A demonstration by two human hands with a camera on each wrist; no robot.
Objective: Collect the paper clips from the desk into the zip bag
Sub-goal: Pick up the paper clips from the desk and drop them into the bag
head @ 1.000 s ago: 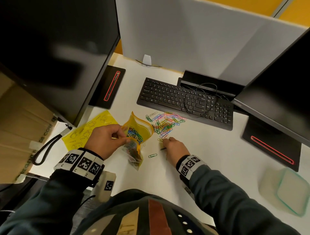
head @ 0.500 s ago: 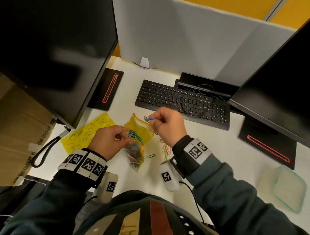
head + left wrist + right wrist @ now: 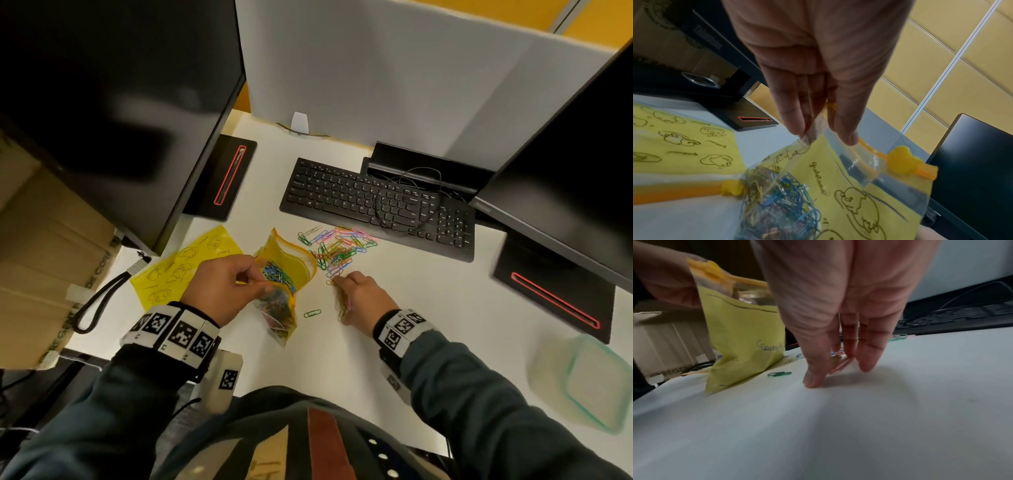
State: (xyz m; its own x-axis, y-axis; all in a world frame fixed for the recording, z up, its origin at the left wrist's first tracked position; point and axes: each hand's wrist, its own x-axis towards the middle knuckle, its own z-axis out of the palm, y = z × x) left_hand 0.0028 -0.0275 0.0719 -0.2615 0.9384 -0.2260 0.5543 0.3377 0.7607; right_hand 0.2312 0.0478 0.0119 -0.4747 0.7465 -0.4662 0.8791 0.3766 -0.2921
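Observation:
My left hand [image 3: 263,279] pinches the upper edge of the yellow zip bag [image 3: 294,270] between thumb and fingers [image 3: 795,128] and holds its mouth open above the desk. The bag [image 3: 838,178] holds many coloured paper clips [image 3: 781,203]. To its right, a loose pile of paper clips [image 3: 337,246] lies in front of the keyboard. My right hand [image 3: 337,284] is down on the desk at the pile's near edge. Its straight fingertips [image 3: 867,363] and thumb touch the surface, with a few clips [image 3: 840,365] under them. A single green clip [image 3: 312,313] lies between bag and right hand.
The black keyboard [image 3: 376,202], with a cable across it, sits just behind the pile. Dark monitors stand left and right on black bases [image 3: 226,178]. A second yellow bag [image 3: 185,263] lies flat at the left. A lidded plastic container [image 3: 582,380] sits at the near right.
My right hand, which held a blue clip at the bag's mouth half a second ago, has come back down to the desk by the pile. My left hand still holds the bag.

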